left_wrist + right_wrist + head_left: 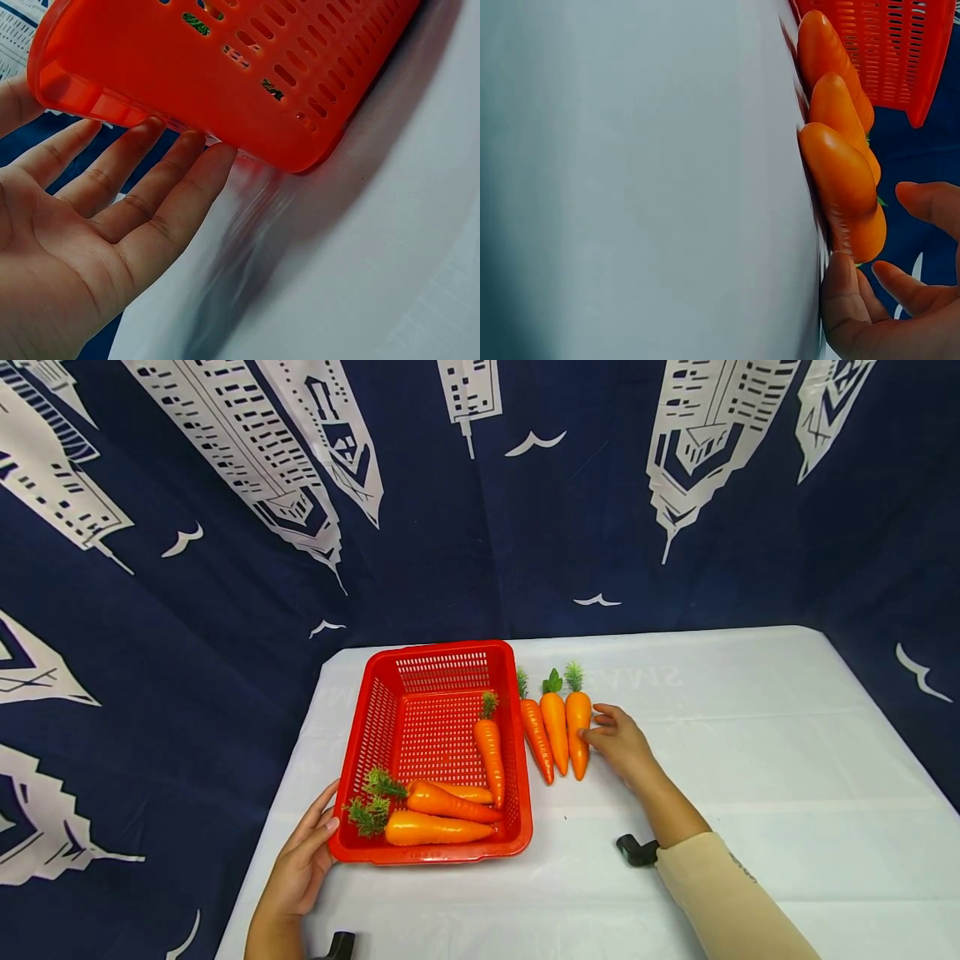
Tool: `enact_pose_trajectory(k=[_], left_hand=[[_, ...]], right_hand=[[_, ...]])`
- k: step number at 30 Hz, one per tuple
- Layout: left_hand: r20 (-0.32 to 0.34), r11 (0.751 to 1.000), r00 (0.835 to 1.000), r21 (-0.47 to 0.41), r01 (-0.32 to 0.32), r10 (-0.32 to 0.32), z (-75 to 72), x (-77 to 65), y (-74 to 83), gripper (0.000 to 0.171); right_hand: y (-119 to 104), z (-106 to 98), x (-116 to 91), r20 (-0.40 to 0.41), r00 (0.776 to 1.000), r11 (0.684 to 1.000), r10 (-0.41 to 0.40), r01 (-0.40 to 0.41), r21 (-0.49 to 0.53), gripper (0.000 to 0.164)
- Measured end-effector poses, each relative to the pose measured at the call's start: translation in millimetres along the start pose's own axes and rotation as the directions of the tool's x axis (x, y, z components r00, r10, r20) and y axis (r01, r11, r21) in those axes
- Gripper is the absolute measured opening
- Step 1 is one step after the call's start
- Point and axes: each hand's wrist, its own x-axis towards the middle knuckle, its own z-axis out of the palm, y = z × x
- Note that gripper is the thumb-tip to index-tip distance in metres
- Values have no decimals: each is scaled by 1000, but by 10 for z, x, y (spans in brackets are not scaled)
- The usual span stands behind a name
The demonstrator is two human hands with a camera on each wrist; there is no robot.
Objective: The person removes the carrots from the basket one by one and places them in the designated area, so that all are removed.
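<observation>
A red plastic basket (431,852) stands on the table, with several toy carrots inside, one of them a carrot (489,752) along its right wall. My left hand (300,860) touches the basket's left front corner; in the left wrist view its fingers (176,217) reach out nearly straight to the rim. Right of the basket lie a carrot (537,739), a middle carrot (554,731) and a right-hand carrot (578,727), side by side. My right hand (621,745) is at the right-hand carrot, with fingers spread and fingertips beside it.
The white-covered table (787,777) spreads to the right of the basket. A dark blue cloth (525,543) printed with white buildings and birds hangs behind. A black wrist mount (637,850) shows at the right wrist, another (341,945) at the left.
</observation>
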Motion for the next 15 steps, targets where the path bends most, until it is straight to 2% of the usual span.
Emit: enact_pose_trajectory(k=[4, 11, 15], left_hand=[[1, 1000, 1000, 2, -1, 1, -3, 1, -2, 56], [5, 1000, 1000, 1, -8, 8, -4, 0, -7, 56], [5, 1000, 1000, -4, -9, 9, -7, 1, -12, 56]], right_hand=[[-1, -15, -8, -16, 1000, 1000, -19, 19, 9, 67], [-54, -29, -56, -44, 998, 994, -54, 58, 90, 65], [-104, -37, -106, -60, 996, 993, -70, 76, 92, 65]])
